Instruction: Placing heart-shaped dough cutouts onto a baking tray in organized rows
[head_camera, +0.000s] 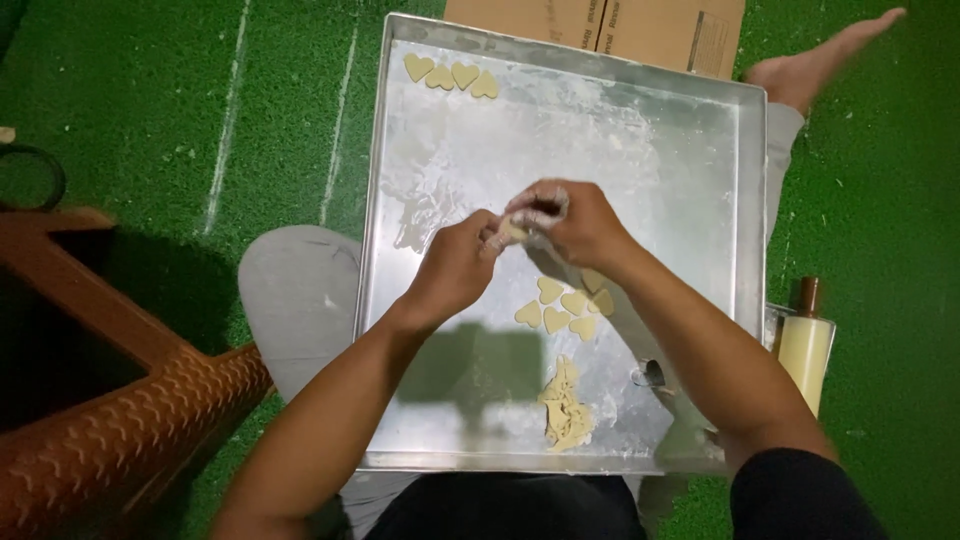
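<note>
Left hand: my left hand (455, 265) hangs over the middle of the tray, its grip pressed together on one end of a small piece of dough (512, 232).
Right hand: my right hand (565, 222) meets the left one, floury fingers (540, 200) curled and pinching the same piece from the other side.
Piece of dough: pale, held between both hands above the tray, clear of its floor as far as I can tell.
Tray: a large square metal tray (740, 190) dusted with flour, resting across my lap on green turf (150, 120).
Heart shapes: a cluster of cut dough hearts (562, 308) lies just below my hands; a row of four hearts (450, 75) sits in the far left corner.
Scraps: a heap of dough scraps (565, 405) lies near the tray's front edge.
Cutter: a heart cutter (652, 374) rests beside my right forearm.
Rolling pin: a rolling pin (805, 340) lies just off the tray's right side.
Elsewhere: cardboard box (600, 25) beyond the tray; brown plastic furniture (110, 420) at my left.
</note>
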